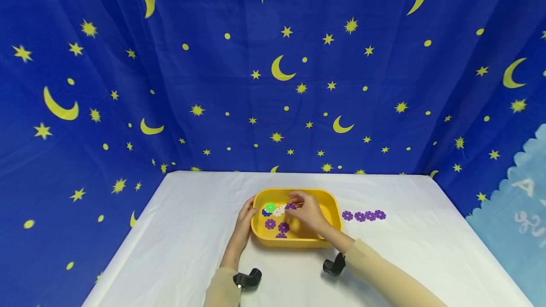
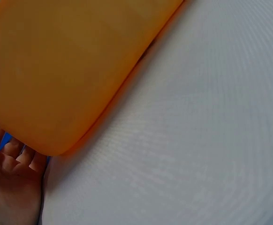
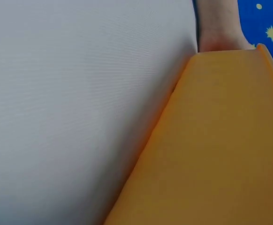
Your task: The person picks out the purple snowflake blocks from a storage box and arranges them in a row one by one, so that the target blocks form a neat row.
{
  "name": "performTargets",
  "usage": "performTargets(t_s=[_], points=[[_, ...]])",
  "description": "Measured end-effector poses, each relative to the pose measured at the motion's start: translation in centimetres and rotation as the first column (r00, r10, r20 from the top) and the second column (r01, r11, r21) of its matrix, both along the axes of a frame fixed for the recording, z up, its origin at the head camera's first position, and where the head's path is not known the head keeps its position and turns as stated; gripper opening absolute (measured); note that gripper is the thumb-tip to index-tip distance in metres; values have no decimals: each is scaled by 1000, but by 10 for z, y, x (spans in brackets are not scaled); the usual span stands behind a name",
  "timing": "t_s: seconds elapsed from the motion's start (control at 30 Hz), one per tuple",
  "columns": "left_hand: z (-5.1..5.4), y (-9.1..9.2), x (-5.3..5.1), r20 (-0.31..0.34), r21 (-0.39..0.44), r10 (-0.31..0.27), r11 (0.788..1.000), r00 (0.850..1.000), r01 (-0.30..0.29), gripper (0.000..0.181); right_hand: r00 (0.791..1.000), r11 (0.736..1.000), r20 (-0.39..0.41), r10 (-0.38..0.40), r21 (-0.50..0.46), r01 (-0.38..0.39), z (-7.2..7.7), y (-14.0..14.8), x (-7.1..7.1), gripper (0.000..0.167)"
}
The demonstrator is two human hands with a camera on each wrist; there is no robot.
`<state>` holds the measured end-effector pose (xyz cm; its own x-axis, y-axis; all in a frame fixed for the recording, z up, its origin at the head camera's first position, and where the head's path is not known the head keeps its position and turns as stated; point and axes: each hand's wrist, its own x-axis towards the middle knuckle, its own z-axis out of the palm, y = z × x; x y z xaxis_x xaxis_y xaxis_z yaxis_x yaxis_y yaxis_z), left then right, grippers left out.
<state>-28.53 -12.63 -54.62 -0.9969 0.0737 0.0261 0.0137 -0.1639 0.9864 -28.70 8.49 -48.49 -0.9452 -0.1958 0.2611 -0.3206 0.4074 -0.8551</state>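
A yellow plastic bin (image 1: 294,242) stands on the white table. My left hand (image 1: 244,224) holds its left end, thumb at the rim and the other fingers along the outside wall; the left wrist view shows that hand (image 2: 14,183) against the bin's end. Inside the bin, my right hand (image 1: 310,213) pinches a purple snowflake disc (image 1: 290,207) between thumb and fingers. Loose in the bin lie a green disc (image 1: 270,207), a blue disc (image 1: 266,212), white discs (image 1: 279,211) and several purple discs (image 1: 270,224). The right wrist view shows only the bin's outer wall (image 3: 211,140), not the right fingers.
Right of the bin, several purple discs (image 1: 370,215) lie in a row on the white tablecloth (image 1: 405,250). A blue curtain (image 1: 239,84) with yellow moons and stars hangs behind and beside the table. Black wrist cameras (image 1: 334,265) sit at both wrists.
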Motion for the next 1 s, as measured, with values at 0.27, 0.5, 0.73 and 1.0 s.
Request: performTargets(t_s=[0.27,0.5,0.73,1.0], points=[[1,0,-1,8,-5,2,1000,1000,-2,52,1000,1000,6,-10,-29,10,2,20,5,43],[1,0,-1,37,-5,19,1000,999,-19,51,999,999,-19,-27,-33,26,7,35,9,42],[1,0,0,24,8,10,1000,1000,-10,51,998,999,-44,-40,-31,39,36,45,26,39],[2,0,-1,26,1,-2,1000,1000,2,52,992,994,-75,-106,-11,106,12,70,9,37]])
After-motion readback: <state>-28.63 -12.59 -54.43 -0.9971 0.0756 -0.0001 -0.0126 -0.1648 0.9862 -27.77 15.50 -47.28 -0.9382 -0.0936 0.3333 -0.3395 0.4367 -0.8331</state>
